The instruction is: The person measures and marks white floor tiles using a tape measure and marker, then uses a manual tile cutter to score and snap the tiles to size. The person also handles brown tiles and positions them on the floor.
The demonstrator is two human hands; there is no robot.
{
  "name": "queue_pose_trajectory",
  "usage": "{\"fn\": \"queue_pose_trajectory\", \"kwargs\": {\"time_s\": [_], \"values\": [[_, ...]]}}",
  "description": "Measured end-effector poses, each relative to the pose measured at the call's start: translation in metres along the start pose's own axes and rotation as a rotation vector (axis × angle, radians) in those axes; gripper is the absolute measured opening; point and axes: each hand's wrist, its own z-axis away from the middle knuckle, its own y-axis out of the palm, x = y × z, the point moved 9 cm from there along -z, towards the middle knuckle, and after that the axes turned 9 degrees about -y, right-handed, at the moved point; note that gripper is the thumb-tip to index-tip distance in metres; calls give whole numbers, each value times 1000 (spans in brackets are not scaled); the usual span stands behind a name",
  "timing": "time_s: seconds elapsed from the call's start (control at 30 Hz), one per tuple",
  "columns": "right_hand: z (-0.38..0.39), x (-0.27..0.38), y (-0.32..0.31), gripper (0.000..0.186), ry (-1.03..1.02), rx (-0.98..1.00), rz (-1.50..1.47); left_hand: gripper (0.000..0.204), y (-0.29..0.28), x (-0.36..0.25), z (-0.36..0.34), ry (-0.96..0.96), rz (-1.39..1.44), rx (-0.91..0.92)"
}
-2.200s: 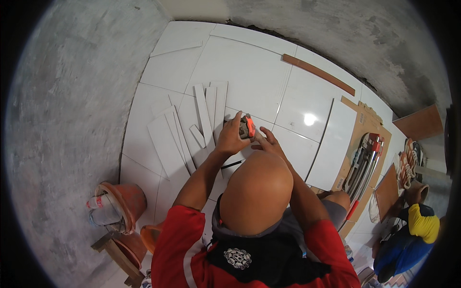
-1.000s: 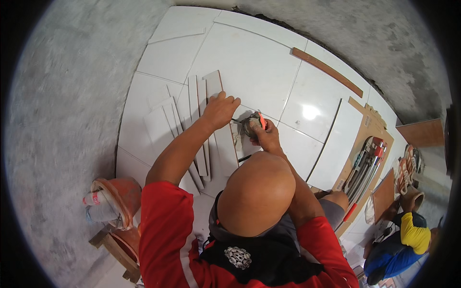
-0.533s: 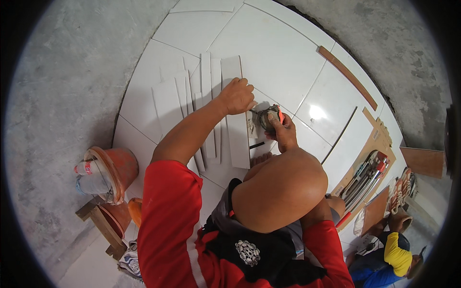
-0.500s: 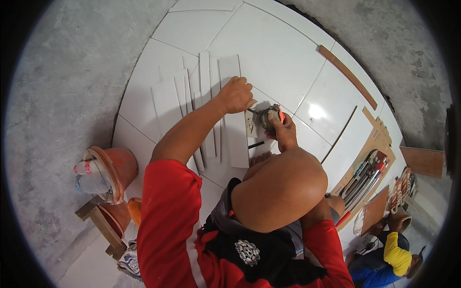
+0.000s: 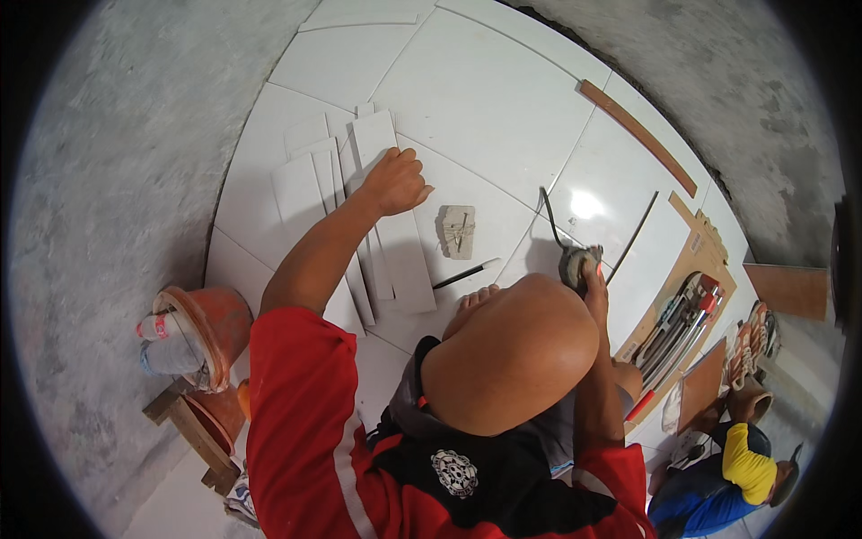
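While tile strip (image 5: 406, 268) lengthwise forward, left fist (image 5: 395, 182) atop, right fist (image 5: 592, 272) round tape measure (image 5: 573, 261)

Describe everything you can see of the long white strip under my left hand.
The white strip is long, narrow and straight-sided, with a smooth surface that looks like cut tile. It lies on the pale tiled floor, its far end leaning leftward. Your left hand crosses its upper part; whether the curled fingers grip it is unclear. Similar strips lie to its left, and a black stick ends close to its right edge.
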Motion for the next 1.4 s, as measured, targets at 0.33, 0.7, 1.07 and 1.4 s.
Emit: {"fn": "queue_pose_trajectory", "kwargs": {"time_s": [0.33, 0.7, 1.07, 1.4], "values": [[80, -25, -100, 29, -42, -155, -144, 14, -50, -57, 38, -83, 267, -356], [84, -53, -162, 46, -8, -415, -66, 14, 36, -229, 83, 68, 493, 344], [78, -40, -155, 60, -225, -360, 237, 14, 29, -227, 79, -3, 459, 352], [100, -13, -138, 68, -421, -305, 834, 14, 23, -225, 69, -45, 500, 329]]}}
